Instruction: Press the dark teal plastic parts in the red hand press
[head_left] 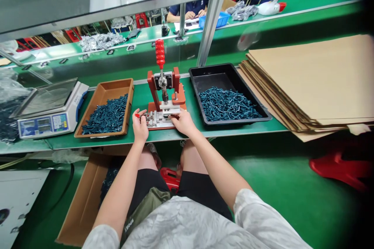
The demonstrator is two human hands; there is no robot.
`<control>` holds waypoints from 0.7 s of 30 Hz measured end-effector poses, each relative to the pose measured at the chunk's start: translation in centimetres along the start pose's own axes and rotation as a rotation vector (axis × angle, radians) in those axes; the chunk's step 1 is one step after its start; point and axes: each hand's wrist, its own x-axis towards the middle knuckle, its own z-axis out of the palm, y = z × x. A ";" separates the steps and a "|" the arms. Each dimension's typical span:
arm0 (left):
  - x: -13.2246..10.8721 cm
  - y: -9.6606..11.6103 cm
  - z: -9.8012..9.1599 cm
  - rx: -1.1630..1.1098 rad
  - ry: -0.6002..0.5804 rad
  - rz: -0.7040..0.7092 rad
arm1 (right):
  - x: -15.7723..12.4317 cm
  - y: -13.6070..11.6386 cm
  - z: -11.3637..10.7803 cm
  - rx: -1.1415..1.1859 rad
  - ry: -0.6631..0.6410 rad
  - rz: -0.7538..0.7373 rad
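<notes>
A hand press with a red ribbed handle (pixel 160 54) stands upright at the middle of the bench, on an orange-red frame (pixel 150 85). At its foot lies a metal fixture (pixel 156 118) with small clamps and a raised silver block (pixel 170 108). My left hand (pixel 140 127) is closed at the fixture's left end, with thumb and fingers around a small red-tipped lever (pixel 137 115). At the right end, my right hand (pixel 184 122) has its fingers bent against the fixture beside the block. Whatever those fingertips hold is hidden.
Left of the press is a brown tray (pixel 130 85) of dark teal plastic pieces (pixel 108 114), then a digital scale (pixel 48 111). A black tray (pixel 204 72) of similar thin pieces (pixel 228 105) and stacked cardboard sheets (pixel 315 81) stand right. Another person's hands (pixel 194 14) show beyond the bench.
</notes>
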 end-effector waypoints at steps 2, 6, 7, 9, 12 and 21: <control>-0.3 0.4 -0.1 0.112 0.095 0.086 | 0.0 0.0 0.0 0.000 0.007 0.007; -1.0 2.2 0.2 0.400 0.143 0.372 | 0.0 -0.2 0.1 0.011 0.012 0.009; -1.1 2.7 0.5 0.438 0.045 0.415 | 0.0 -0.2 0.1 0.016 0.009 0.010; -1.0 3.6 1.4 0.482 -0.169 0.439 | 0.0 -0.2 0.0 0.031 0.007 0.019; -0.2 4.3 2.6 0.501 -0.313 0.414 | 0.1 -0.2 0.0 0.062 0.014 0.034; 0.5 4.1 3.8 0.513 -0.291 0.328 | 0.0 -0.3 0.2 0.057 -0.010 0.048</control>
